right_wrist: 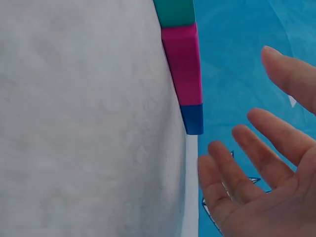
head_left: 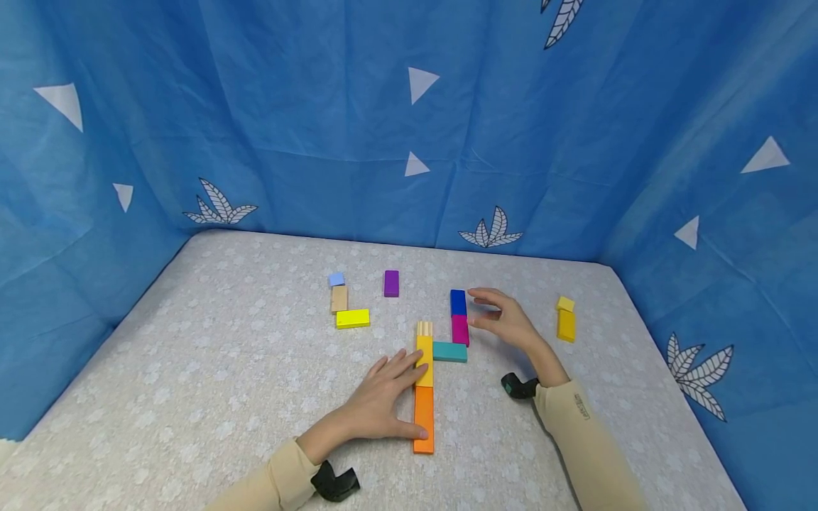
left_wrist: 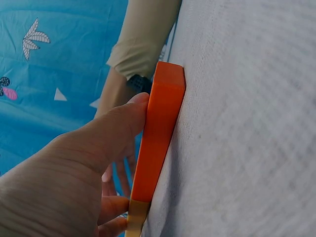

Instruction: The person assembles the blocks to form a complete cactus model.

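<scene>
My left hand [head_left: 380, 403] rests spread over a line of blocks in the head view. Its thumb touches the orange block [head_left: 424, 415], and its fingers lie on the yellow-orange block [head_left: 424, 348] placed end to end with it. A short striped cream piece [head_left: 424, 328] continues the line at the far end. From its right side a teal block [head_left: 450, 352] extends, meeting a magenta block [head_left: 460, 330] and then a blue block [head_left: 458, 302]. Beside these two, my right hand [head_left: 511, 323] holds nothing; the right wrist view shows its fingers loosely spread, apart from the blocks.
At the left lie a bright yellow block [head_left: 353, 319], a tan block [head_left: 339, 299] and a light blue piece [head_left: 336, 279]. A purple block [head_left: 391, 283] lies farther back. On the right are an amber block [head_left: 566, 326] and a small yellow piece [head_left: 565, 304]. Blue curtains [head_left: 358, 128] surround the table.
</scene>
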Demonstrator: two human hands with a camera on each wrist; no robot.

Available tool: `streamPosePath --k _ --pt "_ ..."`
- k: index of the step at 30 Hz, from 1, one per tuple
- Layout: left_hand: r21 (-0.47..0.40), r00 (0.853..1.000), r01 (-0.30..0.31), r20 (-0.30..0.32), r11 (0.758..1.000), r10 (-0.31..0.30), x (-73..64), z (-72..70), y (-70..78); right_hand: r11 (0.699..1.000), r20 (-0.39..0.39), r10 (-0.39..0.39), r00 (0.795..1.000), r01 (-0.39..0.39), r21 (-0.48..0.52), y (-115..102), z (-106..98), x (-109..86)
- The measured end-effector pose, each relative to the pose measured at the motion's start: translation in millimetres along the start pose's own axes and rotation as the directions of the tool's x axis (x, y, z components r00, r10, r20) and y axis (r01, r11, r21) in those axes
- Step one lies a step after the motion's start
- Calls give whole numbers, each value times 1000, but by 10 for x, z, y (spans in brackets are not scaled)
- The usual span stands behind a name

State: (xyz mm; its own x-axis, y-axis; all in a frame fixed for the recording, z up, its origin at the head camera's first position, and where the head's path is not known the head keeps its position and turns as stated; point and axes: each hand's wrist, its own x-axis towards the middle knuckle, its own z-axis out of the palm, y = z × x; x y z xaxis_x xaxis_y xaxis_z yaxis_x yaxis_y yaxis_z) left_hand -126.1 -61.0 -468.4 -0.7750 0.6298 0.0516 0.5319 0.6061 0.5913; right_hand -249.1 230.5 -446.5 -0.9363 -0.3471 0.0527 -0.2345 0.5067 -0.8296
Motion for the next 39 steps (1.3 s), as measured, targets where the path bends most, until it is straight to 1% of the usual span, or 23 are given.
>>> streamPosePath --k 3,7,12,18,21,28,35,39 --pt "-1 1000 3 2 1000 -3 2 -3 2 998 14 -19 1000 19 -59 -35 37 -69" --pt "1 1000 -2 -3 1000 2 7 2 -5 991 49 -35 998 41 -131 -47 90 -114" --pt "-3 1000 -2 -2 1000 2 13 7 -10 979 86 -58 995 73 -189 -36 131 -144" --pt "0 1000 -1 4 1000 1 0 5 -6 966 116 -75 990 101 -237 -13 154 -165" --pt "8 1000 3 2 1000 -3 -4 14 -13 961 130 -71 989 102 -256 -5 164 -165" --pt "13 1000 -1 -10 1000 1 -11 22 -18 931 157 -101 983 149 -333 -17 182 -160" --pt "2 1000 -11 -12 1000 11 -7 8 -17 920 148 -80 986 130 -371 -14 190 -160" --pt "11 1000 1 1 1000 -1 -8 5 -10 921 146 -77 986 126 -368 -13 192 -163"
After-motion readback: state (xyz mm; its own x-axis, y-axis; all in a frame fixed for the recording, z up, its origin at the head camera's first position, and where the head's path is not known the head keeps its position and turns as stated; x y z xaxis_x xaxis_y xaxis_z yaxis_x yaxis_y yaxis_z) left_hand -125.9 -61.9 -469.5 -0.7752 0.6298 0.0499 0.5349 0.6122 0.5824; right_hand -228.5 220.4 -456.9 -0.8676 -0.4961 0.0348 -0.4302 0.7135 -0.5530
